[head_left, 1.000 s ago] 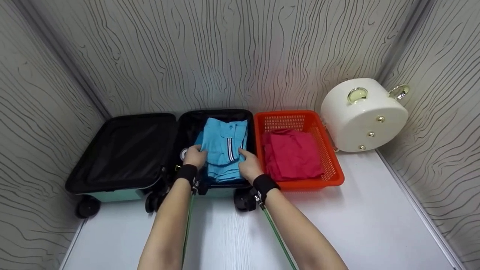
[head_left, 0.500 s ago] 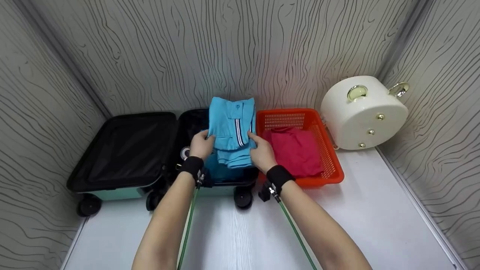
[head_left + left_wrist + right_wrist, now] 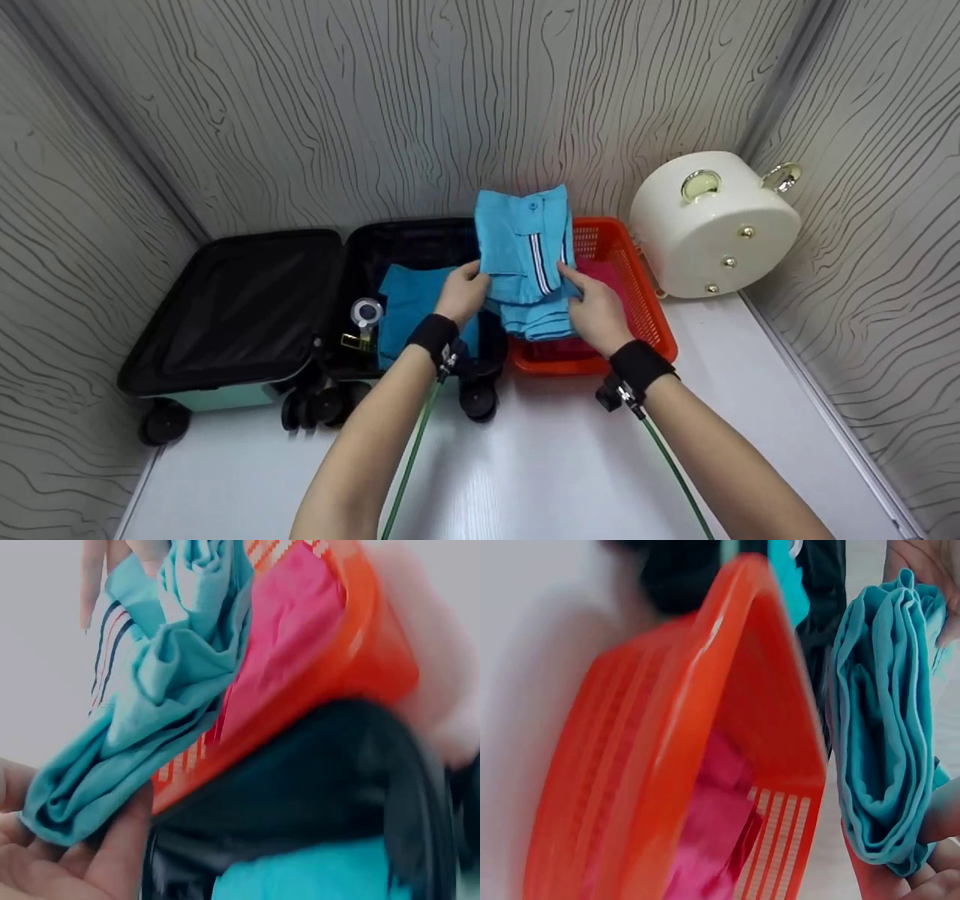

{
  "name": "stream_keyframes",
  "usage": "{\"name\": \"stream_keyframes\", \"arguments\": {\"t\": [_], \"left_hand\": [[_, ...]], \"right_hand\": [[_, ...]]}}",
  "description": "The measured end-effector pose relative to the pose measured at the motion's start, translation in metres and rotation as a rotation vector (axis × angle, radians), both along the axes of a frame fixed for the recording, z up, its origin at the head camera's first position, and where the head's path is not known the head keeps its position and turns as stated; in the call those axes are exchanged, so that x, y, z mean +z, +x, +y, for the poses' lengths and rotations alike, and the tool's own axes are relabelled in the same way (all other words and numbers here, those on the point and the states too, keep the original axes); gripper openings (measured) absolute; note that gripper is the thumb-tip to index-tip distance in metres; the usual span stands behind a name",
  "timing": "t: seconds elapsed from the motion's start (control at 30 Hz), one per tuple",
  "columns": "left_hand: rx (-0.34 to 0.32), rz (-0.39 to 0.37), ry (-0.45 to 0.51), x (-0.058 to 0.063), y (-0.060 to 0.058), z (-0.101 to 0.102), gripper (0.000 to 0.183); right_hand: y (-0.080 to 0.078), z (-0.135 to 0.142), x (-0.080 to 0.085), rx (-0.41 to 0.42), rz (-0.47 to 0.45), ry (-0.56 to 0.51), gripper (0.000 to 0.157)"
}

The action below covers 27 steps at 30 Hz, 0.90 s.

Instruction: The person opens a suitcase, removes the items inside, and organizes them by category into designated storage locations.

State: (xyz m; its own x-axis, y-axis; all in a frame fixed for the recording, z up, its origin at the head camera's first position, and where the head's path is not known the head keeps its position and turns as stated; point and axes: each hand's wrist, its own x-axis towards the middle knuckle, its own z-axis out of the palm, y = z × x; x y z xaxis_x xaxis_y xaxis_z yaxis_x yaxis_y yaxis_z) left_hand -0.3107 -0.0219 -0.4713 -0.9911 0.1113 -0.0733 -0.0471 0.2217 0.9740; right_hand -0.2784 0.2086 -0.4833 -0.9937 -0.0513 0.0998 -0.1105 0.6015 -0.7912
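Left hand (image 3: 459,294) and right hand (image 3: 600,311) pinch opposite sides of the folded blue trousers (image 3: 517,247), now shifted from the open suitcase (image 3: 424,244) across to the orange basket (image 3: 654,315); their removal appears complete.

Soft light, faint shadows, partly blurred wrist views

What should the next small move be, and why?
Probably ease the folded light-blue garment, held by the left hand and right hand, slightly right over the orange basket: in the head view it covers only the basket's left side and also overlaps the suitcase.
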Motion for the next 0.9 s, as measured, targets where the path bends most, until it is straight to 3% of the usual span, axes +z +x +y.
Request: {"name": "stream_keyframes", "arguments": {"t": [0.2, 0.4, 0.6, 0.9], "left_hand": [[-0.126, -0.048, -0.028, -0.005, 0.000, 0.035, 0.047], [-0.201, -0.119, -0.070, -0.011, 0.001, 0.057, 0.050], [-0.214, -0.174, -0.152, -0.020, 0.000, 0.062, 0.057], [-0.231, -0.136, -0.255, -0.024, -0.001, 0.068, 0.059]], "right_hand": [[0.003, 0.038, -0.005, -0.053, -0.004, 0.080, 0.065], [0.005, 0.062, -0.009, -0.098, -0.056, 0.121, 0.069], [0.001, 0.067, -0.018, -0.095, -0.121, 0.119, 0.074], [-0.003, 0.067, -0.037, -0.080, -0.128, 0.142, 0.071]]}}
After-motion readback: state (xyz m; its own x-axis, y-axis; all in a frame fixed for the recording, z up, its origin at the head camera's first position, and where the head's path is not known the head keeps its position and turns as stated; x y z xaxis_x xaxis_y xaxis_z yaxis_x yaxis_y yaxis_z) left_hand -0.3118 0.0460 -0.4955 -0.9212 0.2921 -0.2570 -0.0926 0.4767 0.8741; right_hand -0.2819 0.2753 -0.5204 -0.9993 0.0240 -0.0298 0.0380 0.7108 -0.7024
